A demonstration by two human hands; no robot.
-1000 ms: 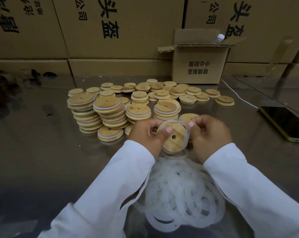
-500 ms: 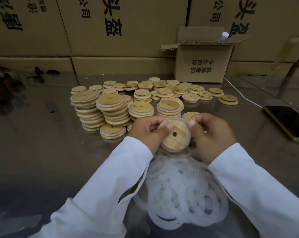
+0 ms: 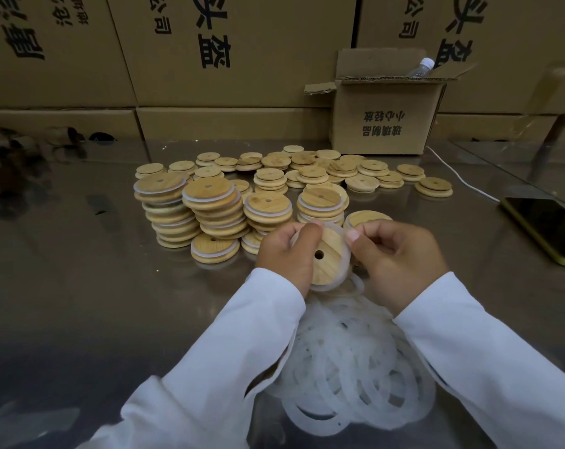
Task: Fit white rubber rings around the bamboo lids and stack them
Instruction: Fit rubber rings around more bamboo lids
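Observation:
I hold one round bamboo lid (image 3: pixel 328 258) with a centre hole upright between both hands, above the table. My left hand (image 3: pixel 286 256) grips its left edge, thumb curled over the top rim. My right hand (image 3: pixel 396 260) pinches the white rubber ring (image 3: pixel 346 270) that runs along the lid's right edge. Below my wrists lies a loose pile of white rubber rings (image 3: pixel 349 367). Behind the lid stand several stacks of ringed lids (image 3: pixel 214 209). Farther back, bare bamboo lids (image 3: pixel 339 168) lie spread in low piles.
An open small cardboard box (image 3: pixel 383 124) with a plastic bottle (image 3: pixel 420 68) in it stands at the back right. Large cartons (image 3: pixel 209 53) wall off the far side. A phone (image 3: pixel 547 228) and white cable (image 3: pixel 462 179) lie at right on the shiny table (image 3: pixel 80 286).
My left thumb has slid up onto the lid's top edge and the lid has tilted a little. Both hands stay on the lid and ring.

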